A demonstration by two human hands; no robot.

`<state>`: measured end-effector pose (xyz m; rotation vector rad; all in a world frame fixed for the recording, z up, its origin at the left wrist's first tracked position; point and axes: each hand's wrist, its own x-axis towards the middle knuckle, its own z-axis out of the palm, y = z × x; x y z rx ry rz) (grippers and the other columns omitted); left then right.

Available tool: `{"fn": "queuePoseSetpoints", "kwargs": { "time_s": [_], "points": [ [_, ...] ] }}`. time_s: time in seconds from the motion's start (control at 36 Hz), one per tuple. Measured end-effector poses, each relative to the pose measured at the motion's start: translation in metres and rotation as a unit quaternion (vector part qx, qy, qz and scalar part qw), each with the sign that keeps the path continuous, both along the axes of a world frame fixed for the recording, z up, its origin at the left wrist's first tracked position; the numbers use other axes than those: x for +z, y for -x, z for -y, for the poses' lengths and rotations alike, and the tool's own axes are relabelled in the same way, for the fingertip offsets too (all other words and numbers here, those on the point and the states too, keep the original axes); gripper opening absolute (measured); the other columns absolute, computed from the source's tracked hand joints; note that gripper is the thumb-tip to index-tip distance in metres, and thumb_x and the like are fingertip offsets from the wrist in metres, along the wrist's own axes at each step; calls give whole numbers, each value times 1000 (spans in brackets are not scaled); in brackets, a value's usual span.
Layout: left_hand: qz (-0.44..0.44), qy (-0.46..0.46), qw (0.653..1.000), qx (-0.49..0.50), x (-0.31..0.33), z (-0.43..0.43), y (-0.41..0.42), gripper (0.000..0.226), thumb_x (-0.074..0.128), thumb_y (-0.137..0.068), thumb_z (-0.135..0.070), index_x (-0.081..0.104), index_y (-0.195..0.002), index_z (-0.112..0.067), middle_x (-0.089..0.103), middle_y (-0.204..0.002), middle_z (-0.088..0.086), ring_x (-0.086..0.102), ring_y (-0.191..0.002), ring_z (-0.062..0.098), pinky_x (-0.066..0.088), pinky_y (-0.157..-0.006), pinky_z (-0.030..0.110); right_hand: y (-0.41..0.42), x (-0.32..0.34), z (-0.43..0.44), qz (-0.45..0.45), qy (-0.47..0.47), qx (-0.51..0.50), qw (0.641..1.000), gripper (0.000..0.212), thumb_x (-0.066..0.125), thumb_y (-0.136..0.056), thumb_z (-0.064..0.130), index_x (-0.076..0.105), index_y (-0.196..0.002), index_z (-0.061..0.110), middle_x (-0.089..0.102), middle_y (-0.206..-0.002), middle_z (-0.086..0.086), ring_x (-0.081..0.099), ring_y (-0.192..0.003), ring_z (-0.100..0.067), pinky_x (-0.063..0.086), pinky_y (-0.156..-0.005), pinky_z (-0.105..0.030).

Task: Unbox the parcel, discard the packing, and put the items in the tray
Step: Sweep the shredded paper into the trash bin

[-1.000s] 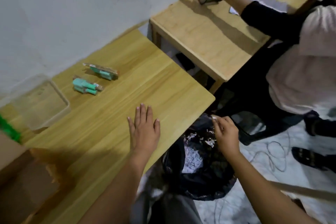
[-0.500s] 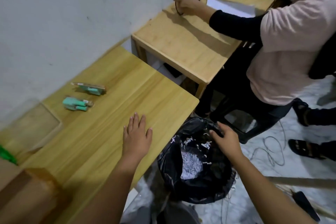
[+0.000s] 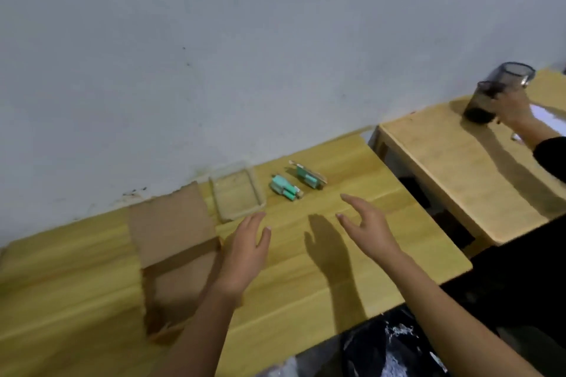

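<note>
Pale grey wall fills the top of the view, and below it runs the wooden counter (image 3: 352,272), so let's take the clear tray (image 3: 237,194) as our marker. It sits against the wall, and it looks to have nothing in it. Just right of the tray lie the two items: a teal packet (image 3: 283,188) closest to it, and a second teal packet on a card backing (image 3: 307,178) a little further right and nearer the wall. Neither is in the tray. Left of the tray and touching its near corner is the open cardboard box (image 3: 173,242), its flap raised toward the wall.

Both hands are up over the counter, in front of the tray. The left hand (image 3: 245,251) hovers just at the box's right edge, fingers straight and together, its grip wide open and holding nothing. The right hand (image 3: 367,226) is in front of the packets, fingers spread and slightly curled, grip open too, nothing in it; its shadow falls on the wood between the hands.

Well to the right of the tray stands a second wooden table (image 3: 459,168), where another person's hand (image 3: 511,107) holds a dark mesh cup (image 3: 493,95). At the bottom edge, a black bin bag (image 3: 389,349) shows white shreds.
</note>
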<state>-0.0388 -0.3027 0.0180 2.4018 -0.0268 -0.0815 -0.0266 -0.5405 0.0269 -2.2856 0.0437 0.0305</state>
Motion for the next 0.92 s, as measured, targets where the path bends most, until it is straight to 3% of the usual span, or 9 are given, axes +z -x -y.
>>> {"fn": "queuePoseSetpoints", "kwargs": {
  "time_s": [0.17,0.31,0.42,0.53,0.58,0.64,0.69,0.78,0.92],
  "points": [
    [97,48,958,267,-12,-114,43,33,46,-95,-22,55,-121,-4,56,-119,17,52,-114,32,43,-95,41,-9,-25,-122,-96,-66,139,983,48,55,-90,25,41,-136,20,50,-138,-2,46,-127,-14,37,-107,-30],
    [2,128,903,409,-39,-185,74,53,47,-95,-25,29,-143,-12,33,-147,13,33,-135,27,28,-112,40,0,-48,-193,-165,-99,175,966,74,53,-88,45,9,-146,34,38,-146,3,40,-131,-17,40,-107,-42],
    [-61,200,921,329,-47,-194,75,56,39,-97,-26,14,-147,-23,19,-151,-9,23,-136,8,25,-105,22,7,-64,-224,-169,-91,152,970,73,49,-89,46,1,-144,40,32,-150,5,38,-133,-18,38,-108,-42],
    [-76,201,935,281,-47,-180,70,53,39,-97,-19,19,-146,-20,28,-140,-14,30,-119,0,27,-84,3,15,-68,-232,-126,-64,135,981,57,43,-95,28,14,-142,43,37,-147,8,38,-133,-13,39,-108,-35],
    [-83,214,932,281,-45,-177,64,52,39,-97,-19,22,-146,-21,36,-137,-12,42,-103,-5,36,-63,5,16,-63,-225,-120,-72,112,984,56,44,-95,20,20,-139,44,41,-143,8,41,-130,-11,40,-106,-33],
    [-86,231,937,246,-40,-171,54,51,38,-98,-23,21,-146,-28,37,-139,-13,42,-94,-20,37,-59,4,18,-54,-212,-114,-84,77,987,54,46,-95,18,26,-140,39,44,-140,8,45,-124,-10,43,-104,-34],
    [-70,262,942,198,-31,-158,43,52,39,-98,-21,18,-144,-33,34,-137,-17,42,-94,-28,39,-65,-2,20,-41,-192,-98,-103,43,989,52,47,-94,20,28,-140,38,44,-137,11,47,-120,-8,46,-101,-38],
    [-45,285,951,112,-17,-124,26,51,42,-96,-22,22,-140,-38,25,-142,-20,28,-131,0,30,-99,14,26,-21,-149,-69,-108,-12,992,50,46,-95,26,29,-140,38,43,-137,13,48,-118,-7,49,-97,-42],
    [-79,290,953,-39,1,-40,12,54,47,-93,-34,23,-141,-43,30,-144,-17,28,-132,3,36,-101,24,62,5,-58,-21,-103,-147,983,48,47,-94,24,33,-139,35,42,-140,13,49,-115,-8,48,-92,-30]
  ]
}}
